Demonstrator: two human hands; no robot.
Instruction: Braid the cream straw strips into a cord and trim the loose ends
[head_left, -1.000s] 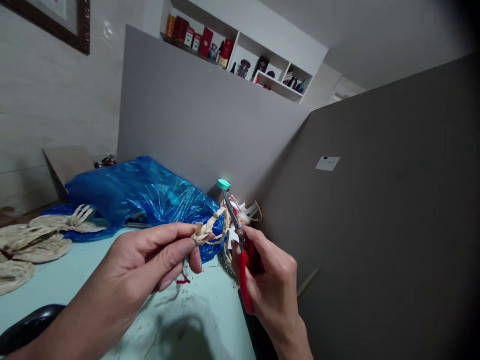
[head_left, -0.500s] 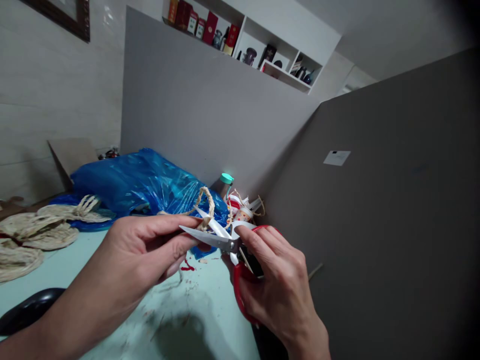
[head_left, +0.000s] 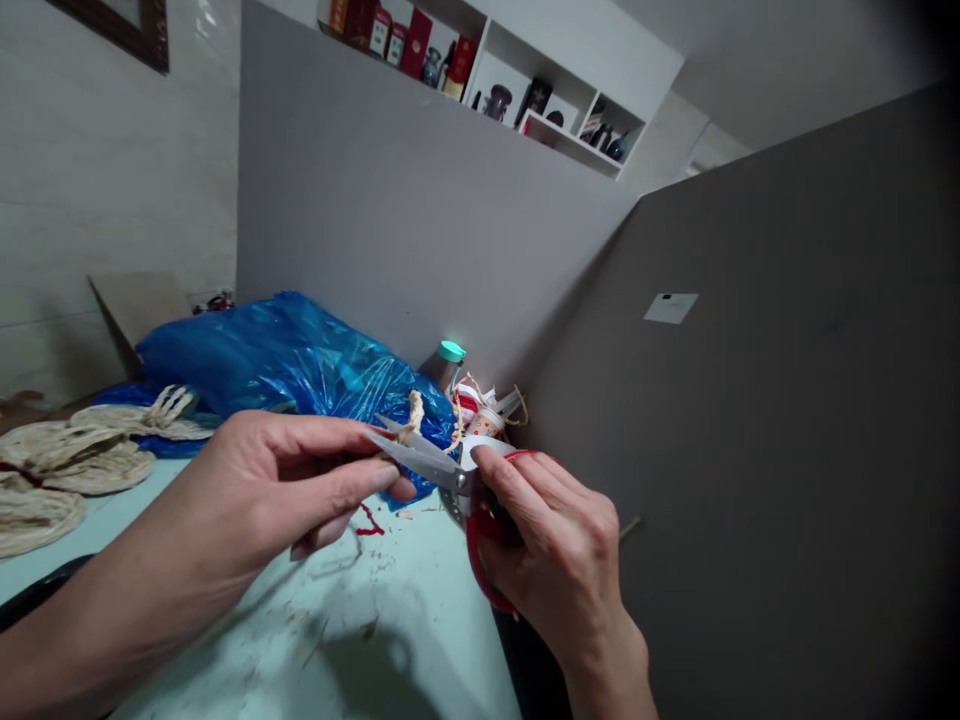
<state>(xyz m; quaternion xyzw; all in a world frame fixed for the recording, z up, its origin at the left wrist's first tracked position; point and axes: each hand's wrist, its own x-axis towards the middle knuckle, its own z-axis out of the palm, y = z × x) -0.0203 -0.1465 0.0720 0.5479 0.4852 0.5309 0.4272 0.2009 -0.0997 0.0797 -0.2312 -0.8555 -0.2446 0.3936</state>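
Left hand: pinching braid, just left of frame centre. Right hand: gripping scissors, parted about it, near centre. Advisable: braid taut, steel clear of skin, one unhurried snip.

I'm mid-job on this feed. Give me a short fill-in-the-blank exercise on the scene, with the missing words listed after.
1. The left hand holds a pale braided cord, while the right hand holds scissors whose handles are coloured ____.
2. The cord passes ____ the two parted blades.
3. The large crumpled plastic bag on the table is coloured ____.

Missing words: red; between; blue.
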